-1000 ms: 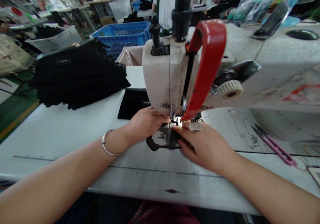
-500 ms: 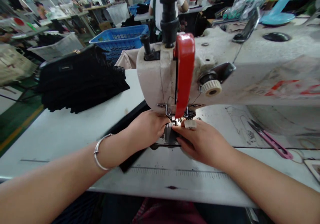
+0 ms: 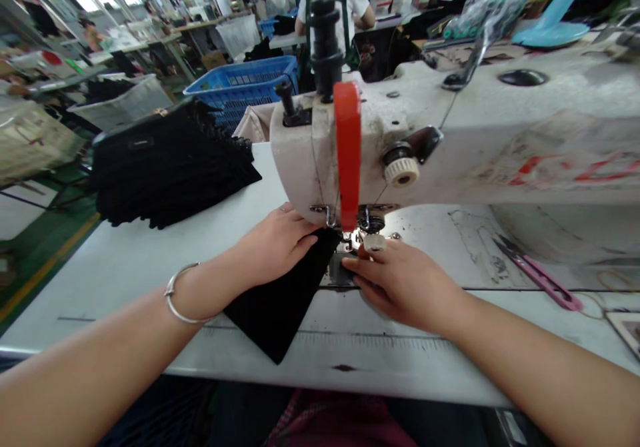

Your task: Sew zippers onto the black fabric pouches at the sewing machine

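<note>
So, black cloth [image 3: 285, 307] lay partly under my left hand [image 3: 277, 244], the nearer one, visible edge slanting from beyond its thumb toward me; left rested loosely spread, couldn't tell right hand's [image 3: 400, 277] grip.

I can't read a whole word anywhere. Toward the far left corner of the worktop [image 3: 140, 254], the black fabric stack [image 3: 170, 180] shows a small label [image 3: 141, 143], its lettering too tiny for me. Broken red characters [image 3: 530, 166] run along the sewing machine [image 3: 425, 107]'s arm, illegible. A ruler scale [image 3: 370, 340] follows the worktop's near edge, tick marks plain, figures too faint to read.
</note>
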Available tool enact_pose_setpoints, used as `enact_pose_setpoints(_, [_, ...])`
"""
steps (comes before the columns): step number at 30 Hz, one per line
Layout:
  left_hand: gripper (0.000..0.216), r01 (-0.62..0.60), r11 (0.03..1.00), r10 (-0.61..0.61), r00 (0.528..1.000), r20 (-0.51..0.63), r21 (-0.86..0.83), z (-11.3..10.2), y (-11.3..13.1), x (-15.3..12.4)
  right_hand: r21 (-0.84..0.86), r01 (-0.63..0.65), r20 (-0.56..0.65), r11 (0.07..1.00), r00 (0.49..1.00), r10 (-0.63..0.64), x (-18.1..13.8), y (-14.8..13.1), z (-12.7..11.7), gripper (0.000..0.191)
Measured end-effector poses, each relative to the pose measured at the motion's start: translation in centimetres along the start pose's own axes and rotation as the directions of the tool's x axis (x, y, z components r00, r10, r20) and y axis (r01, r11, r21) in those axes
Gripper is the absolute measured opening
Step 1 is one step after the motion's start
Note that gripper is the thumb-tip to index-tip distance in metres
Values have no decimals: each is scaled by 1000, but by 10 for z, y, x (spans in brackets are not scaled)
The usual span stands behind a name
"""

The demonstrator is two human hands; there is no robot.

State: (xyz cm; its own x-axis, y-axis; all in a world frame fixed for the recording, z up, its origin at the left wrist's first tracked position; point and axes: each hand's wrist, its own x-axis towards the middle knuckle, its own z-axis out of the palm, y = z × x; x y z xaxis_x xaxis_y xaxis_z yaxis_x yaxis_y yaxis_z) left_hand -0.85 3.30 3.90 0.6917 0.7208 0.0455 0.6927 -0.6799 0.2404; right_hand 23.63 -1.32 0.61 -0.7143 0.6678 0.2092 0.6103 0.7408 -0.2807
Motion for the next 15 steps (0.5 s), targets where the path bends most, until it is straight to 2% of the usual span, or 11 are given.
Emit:
enact_pose_setpoints(2, [37, -18, 995, 13, 999, 43, 101, 3, 0, -5, -47, 19, 27, 999, 999, -18, 2, -2, 1, 31])
enact_pose_setpoints(5, [48, 59, 972, -76, 995, 67, 227, 13, 12, -18, -101, 25, 51, 995, 999, -20, 4, -2, 3, 31])
enact_pose_setpoints(9, [53, 172, 954, -183, 983, 25, 244, 23, 35, -41, -46, 56, 53, 997, 997, -54, 3, -5, -2, 30])
enact_pose_setpoints(12, [60, 73, 983, -82, 995, 50, 167, 23, 50, -63, 51, 101, 100, 994, 989, -105, -9, -23, -11, 16])
enact_pose_setpoints(15, [87, -83, 993, 75, 992, 100, 87, 24, 68, -89, 133, 69, 137, 989, 987, -87, -30, -52, -10, 10])
